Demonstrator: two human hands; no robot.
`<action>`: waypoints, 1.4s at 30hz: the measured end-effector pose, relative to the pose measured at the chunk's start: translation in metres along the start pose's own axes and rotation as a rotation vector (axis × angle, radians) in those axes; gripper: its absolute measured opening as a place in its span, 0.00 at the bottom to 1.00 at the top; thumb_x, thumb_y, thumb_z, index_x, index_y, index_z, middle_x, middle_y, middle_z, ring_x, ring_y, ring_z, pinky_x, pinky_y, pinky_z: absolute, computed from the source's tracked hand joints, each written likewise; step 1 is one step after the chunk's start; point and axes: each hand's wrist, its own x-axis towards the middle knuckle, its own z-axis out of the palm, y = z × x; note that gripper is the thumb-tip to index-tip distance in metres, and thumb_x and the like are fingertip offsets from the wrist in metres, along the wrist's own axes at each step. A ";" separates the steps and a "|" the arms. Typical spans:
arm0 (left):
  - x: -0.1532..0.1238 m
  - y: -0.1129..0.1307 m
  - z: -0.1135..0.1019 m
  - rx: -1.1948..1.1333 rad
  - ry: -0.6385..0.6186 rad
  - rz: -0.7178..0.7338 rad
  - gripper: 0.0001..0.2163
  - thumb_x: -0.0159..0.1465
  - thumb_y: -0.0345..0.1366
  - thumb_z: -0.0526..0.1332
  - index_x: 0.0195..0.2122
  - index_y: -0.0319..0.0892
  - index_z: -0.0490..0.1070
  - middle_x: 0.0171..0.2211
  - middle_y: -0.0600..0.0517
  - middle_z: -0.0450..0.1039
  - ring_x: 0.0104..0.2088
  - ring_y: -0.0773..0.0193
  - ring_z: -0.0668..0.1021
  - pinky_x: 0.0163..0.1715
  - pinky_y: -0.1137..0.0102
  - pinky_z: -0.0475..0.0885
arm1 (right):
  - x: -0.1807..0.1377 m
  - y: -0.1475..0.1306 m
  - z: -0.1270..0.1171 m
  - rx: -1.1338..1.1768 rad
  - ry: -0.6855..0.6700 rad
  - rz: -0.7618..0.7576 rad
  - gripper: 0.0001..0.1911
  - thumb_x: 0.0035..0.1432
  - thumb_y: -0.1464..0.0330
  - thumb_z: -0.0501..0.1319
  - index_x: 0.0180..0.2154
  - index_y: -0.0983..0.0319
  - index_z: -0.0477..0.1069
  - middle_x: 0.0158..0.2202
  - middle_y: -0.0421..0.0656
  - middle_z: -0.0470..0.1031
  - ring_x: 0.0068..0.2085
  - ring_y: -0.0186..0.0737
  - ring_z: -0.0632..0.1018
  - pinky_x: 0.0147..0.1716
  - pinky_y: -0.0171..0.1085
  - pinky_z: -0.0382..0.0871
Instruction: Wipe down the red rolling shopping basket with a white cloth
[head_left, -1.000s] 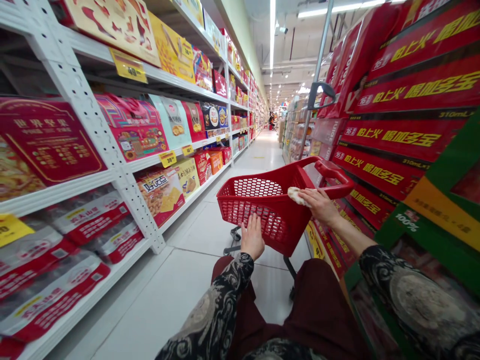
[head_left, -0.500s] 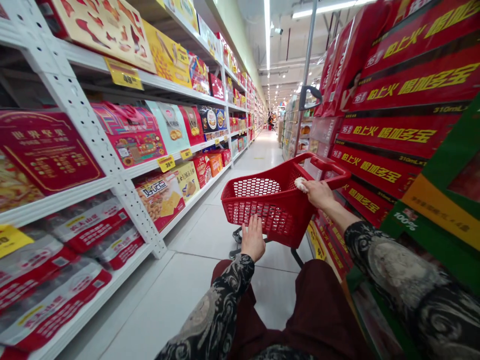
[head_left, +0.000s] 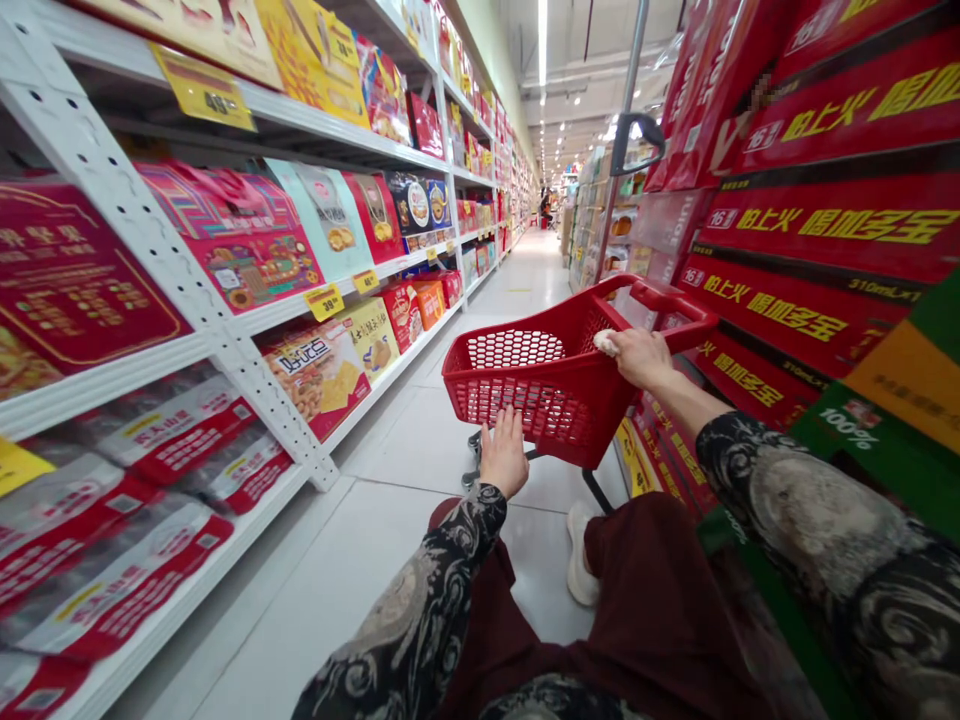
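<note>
In front of me stands a small red plastic shopping cart (head_left: 581,390) with honeycomb holes in its basket walls. My right hand (head_left: 643,360) is closed on a crumpled white cloth (head_left: 605,342), which lies against the upper rim of the basket's near side. Lower down, my left hand (head_left: 504,458) is stretched out with its fingers extended, by the basket's perforated near wall. Whether its fingertips touch the plastic I cannot tell. Nothing shows in the left hand.
White shelving (head_left: 232,345) with boxed snacks lines the left, with wrapped bottle packs (head_left: 176,430) at the bottom. Red drink cartons (head_left: 840,225) are stacked close on the right. A metal pole with a dark handle (head_left: 637,145) rises behind the cart. The tiled aisle (head_left: 517,285) runs ahead.
The view has shifted slightly forward along the aisle. My right hand and the cloth sit slightly farther right and higher in view. A white shoe now shows beneath the cart.
</note>
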 end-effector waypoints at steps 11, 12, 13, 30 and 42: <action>-0.007 0.000 0.014 -0.044 -0.045 -0.028 0.34 0.53 0.30 0.52 0.62 0.33 0.46 0.65 0.43 0.40 0.64 0.56 0.47 0.60 0.51 0.48 | -0.014 0.003 0.010 0.021 0.157 -0.054 0.18 0.55 0.70 0.50 0.48 0.62 0.68 0.42 0.49 0.75 0.43 0.47 0.71 0.40 0.43 0.56; -0.006 -0.001 0.013 -0.040 -0.041 -0.031 0.34 0.53 0.30 0.52 0.62 0.33 0.46 0.65 0.43 0.40 0.64 0.55 0.48 0.60 0.51 0.48 | -0.017 0.002 0.010 0.036 0.170 -0.068 0.19 0.55 0.71 0.51 0.48 0.62 0.68 0.44 0.48 0.74 0.44 0.47 0.70 0.41 0.43 0.56; -0.005 -0.001 0.013 -0.034 -0.032 -0.034 0.34 0.53 0.30 0.52 0.62 0.33 0.45 0.65 0.43 0.40 0.64 0.55 0.48 0.60 0.51 0.48 | -0.020 0.000 0.011 0.052 0.197 -0.083 0.19 0.55 0.72 0.51 0.49 0.62 0.68 0.46 0.49 0.73 0.45 0.47 0.70 0.43 0.43 0.57; 0.027 0.001 0.007 0.009 -0.004 0.029 0.31 0.57 0.31 0.49 0.63 0.34 0.44 0.65 0.44 0.40 0.64 0.56 0.47 0.60 0.50 0.44 | -0.071 -0.091 0.125 0.099 0.140 -0.464 0.20 0.57 0.78 0.50 0.50 0.65 0.67 0.54 0.50 0.67 0.57 0.48 0.66 0.54 0.51 0.56; 0.064 -0.034 0.023 -0.020 -0.019 -0.190 0.35 0.54 0.31 0.52 0.63 0.32 0.43 0.65 0.42 0.39 0.64 0.56 0.47 0.60 0.49 0.46 | -0.005 -0.135 0.122 0.233 0.367 -0.552 0.19 0.62 0.75 0.48 0.53 0.62 0.64 0.56 0.46 0.66 0.60 0.45 0.60 0.58 0.50 0.50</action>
